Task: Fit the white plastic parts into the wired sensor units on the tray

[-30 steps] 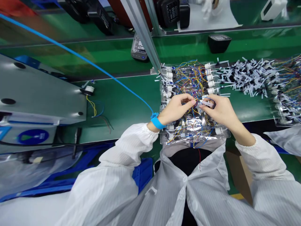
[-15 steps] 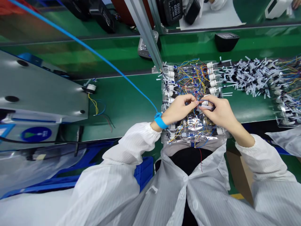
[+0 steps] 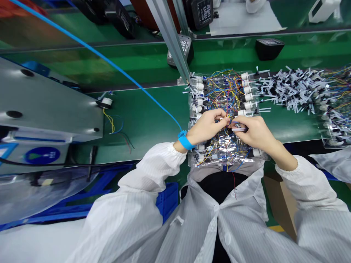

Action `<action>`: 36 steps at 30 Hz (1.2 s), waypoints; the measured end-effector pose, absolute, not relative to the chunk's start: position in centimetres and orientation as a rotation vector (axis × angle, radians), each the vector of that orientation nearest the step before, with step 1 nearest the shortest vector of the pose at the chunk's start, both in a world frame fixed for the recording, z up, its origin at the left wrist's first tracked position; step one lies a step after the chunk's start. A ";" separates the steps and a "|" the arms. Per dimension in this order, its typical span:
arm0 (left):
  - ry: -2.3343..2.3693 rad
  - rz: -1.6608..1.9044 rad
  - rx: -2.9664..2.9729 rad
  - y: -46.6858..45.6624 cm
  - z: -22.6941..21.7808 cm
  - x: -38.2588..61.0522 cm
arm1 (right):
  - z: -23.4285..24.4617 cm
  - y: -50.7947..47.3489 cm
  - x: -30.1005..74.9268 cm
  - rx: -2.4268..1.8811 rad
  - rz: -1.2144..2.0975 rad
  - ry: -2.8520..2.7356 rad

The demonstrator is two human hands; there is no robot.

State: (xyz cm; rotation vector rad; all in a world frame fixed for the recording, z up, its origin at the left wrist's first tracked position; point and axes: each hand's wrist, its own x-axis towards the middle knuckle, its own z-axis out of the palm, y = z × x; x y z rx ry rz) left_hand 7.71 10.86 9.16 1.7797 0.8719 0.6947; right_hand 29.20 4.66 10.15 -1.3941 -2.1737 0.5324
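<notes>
My left hand [image 3: 210, 126] is closed in a pinch, with thin coloured wires at its fingertips; the exact grip is too small to make out. Facing it, my right hand [image 3: 254, 132] is closed round a small part with a pale tube [image 3: 239, 129] that sticks out toward the left hand. Both hands are over a clear plastic tray [image 3: 229, 149] on the green bench. Rows of white-and-black parts [image 3: 248, 97] line both sides of the tray, and yellow, blue and red wires [image 3: 233, 86] tangle down its middle. A blue wrist strap [image 3: 186, 141] circles my left wrist.
A heap of pale-tubed black pieces [image 3: 296, 87] lies right of the tray, before another loaded tray [image 3: 336, 128]. A single wired part [image 3: 105, 103] lies left, beside a grey metal box [image 3: 49, 106]. Behind a metal post [image 3: 168, 36], display units [image 3: 270, 48] sit on a green belt [image 3: 219, 54].
My hands have shifted slightly, and the pale tube in my right hand now points left more plainly. The display units on the belt have moved right. A co-worker's hand at the back has shifted.
</notes>
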 end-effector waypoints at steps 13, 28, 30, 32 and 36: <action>0.856 0.725 1.752 10.9 8.8 7.2 | 11.7 3.9 30.2 -1.480 0.679 -2.244; 0.891 0.556 1.721 10.3 9.6 7.5 | 12.8 5.0 28.9 -1.447 0.804 -1.908; 0.892 0.526 1.738 10.3 9.7 7.5 | 12.9 5.0 28.9 -1.451 0.813 -1.869; 0.893 0.522 1.752 10.3 9.8 7.6 | 12.9 4.9 29.0 -1.458 0.835 -1.836; 0.917 0.521 1.818 10.3 9.9 7.6 | 12.8 4.9 29.2 -1.478 0.845 -1.818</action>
